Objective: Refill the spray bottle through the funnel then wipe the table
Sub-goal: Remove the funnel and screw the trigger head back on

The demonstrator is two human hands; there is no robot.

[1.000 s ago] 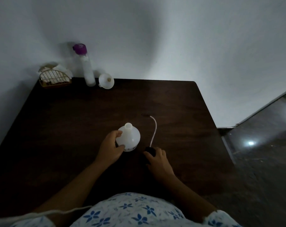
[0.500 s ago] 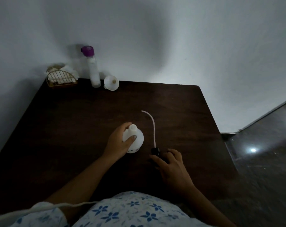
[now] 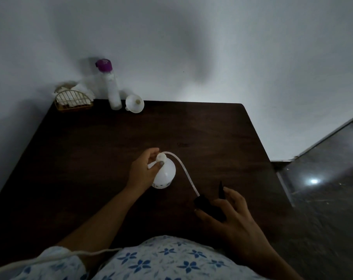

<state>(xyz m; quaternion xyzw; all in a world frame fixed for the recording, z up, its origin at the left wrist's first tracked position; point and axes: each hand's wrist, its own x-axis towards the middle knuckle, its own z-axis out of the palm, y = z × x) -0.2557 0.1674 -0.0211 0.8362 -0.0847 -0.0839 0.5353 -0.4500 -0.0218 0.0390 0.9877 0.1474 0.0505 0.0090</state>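
Left hand [image 3: 143, 171] is gripping the bottle [image 3: 164, 174]; right hand [image 3: 230, 215] is loosely holding the sprayer [image 3: 209, 207] beside it, on the dark surface [image 3: 111, 148] against a white wall [image 3: 212, 47].

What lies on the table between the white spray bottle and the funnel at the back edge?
Head view: nothing. Only bare dark table lies between the spray bottle and the funnel.

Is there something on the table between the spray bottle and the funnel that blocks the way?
Nothing visible does. The funnel lies at the far edge beside the purple-capped bottle; the dark table between it and the spray bottle looks bare.
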